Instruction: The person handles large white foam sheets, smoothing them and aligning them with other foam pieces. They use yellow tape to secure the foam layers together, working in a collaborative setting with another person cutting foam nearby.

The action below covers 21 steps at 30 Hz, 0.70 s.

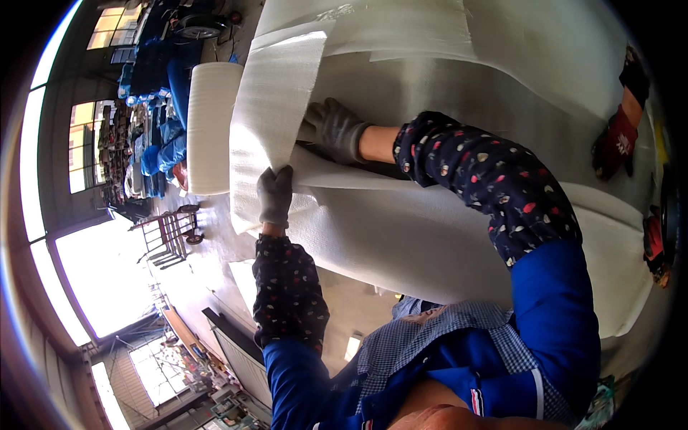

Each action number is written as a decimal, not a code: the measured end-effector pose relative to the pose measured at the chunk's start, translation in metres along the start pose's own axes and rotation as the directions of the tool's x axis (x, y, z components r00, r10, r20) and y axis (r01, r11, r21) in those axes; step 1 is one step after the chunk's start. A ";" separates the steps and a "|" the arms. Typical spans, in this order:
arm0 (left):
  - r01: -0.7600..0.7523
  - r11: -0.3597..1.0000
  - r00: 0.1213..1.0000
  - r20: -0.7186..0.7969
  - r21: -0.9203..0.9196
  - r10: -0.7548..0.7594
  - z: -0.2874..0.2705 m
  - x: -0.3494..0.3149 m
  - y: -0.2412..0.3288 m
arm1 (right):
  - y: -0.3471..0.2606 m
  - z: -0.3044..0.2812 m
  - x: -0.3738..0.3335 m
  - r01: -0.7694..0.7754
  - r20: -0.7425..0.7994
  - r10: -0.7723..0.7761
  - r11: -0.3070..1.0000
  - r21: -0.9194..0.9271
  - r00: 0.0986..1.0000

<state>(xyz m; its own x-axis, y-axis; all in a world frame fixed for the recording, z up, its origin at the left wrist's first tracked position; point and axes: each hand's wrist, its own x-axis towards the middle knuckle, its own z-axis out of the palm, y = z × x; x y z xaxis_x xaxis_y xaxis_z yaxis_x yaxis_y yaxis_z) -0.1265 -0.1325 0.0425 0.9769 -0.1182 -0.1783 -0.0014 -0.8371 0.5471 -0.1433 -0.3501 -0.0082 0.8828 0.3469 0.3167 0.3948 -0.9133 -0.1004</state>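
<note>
A large white foam sheet (401,222) wraps a broad, smooth grey-white surface (444,93), with a loose flap (279,93) folded over at the left end. My left hand (274,197), in a grey glove, pinches the sheet at the flap's lower corner. To its upper right, my right hand (338,132), gloved the same way, reaches into the gap beside the flap's edge. Its fingers look stretched toward the flap, and their tips are partly hidden. What lies under the sheet cannot be made out.
At the far right, another person's red-gloved hand (615,143) is by the sheet, with a second red glove (653,240) lower down. A thick white foam roll (213,129) stands left. Beyond are blue-wrapped bundles (168,143) and a metal cart (166,235).
</note>
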 end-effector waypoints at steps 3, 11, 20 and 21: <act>-0.029 0.977 0.999 -0.037 -0.209 0.021 -0.008 -0.009 0.020 | 0.000 0.020 0.011 -0.021 -0.112 0.026 0.999 0.040 0.993; -0.104 0.970 0.992 -0.090 -0.220 0.086 -0.029 -0.011 0.031 | 0.004 0.056 0.033 0.045 0.077 -0.063 0.975 0.218 0.995; -0.204 0.979 0.972 -0.113 0.021 0.205 -0.054 -0.014 0.038 | 0.005 0.022 0.069 0.165 0.076 -0.202 0.924 0.344 0.976; -0.210 0.977 0.971 -0.112 0.023 0.211 -0.054 -0.013 0.039 | 0.009 0.016 0.076 0.169 0.073 -0.205 0.926 0.338 0.976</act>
<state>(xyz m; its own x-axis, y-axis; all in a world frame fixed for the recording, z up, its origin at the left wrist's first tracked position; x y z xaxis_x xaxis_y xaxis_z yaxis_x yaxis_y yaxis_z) -0.1275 -0.1344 0.1105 0.9722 -0.2318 0.0336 -0.2112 -0.8057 0.5533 -0.0683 -0.3285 0.0004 0.7993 0.5415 0.2608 0.6009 -0.7145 -0.3583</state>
